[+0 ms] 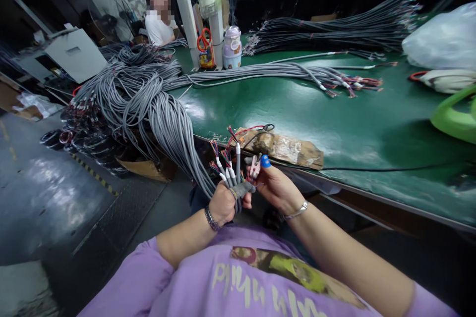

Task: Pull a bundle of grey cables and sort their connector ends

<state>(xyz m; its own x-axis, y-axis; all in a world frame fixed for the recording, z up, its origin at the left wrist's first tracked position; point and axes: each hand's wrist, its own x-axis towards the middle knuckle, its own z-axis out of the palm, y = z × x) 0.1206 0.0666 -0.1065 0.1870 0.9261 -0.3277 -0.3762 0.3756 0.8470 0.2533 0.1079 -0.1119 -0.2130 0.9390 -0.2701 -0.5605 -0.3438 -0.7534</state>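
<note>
My left hand [223,202] is wrapped round a bundle of grey cables [229,174] at the table's front edge. Its thumb wears a grey cover. White collars and fanned-out coloured wires [214,147] stick up from the cable ends. Just to the right, my right hand [279,187] is closed in a pinch, with a blue cover [265,161] on one fingertip. Between its fingers is a small pinkish-white piece [254,167], close to thin wires by my left thumb. The exact kind of that piece is too small to make out.
A taped board [293,151] with red and black leads lies at the green table's [357,129] front edge. Grey cables [126,89] heap at the left. Black cables [327,29], orange scissors [204,42] and a lilac cup [232,47] stand farther back. A person [159,27] sits beyond.
</note>
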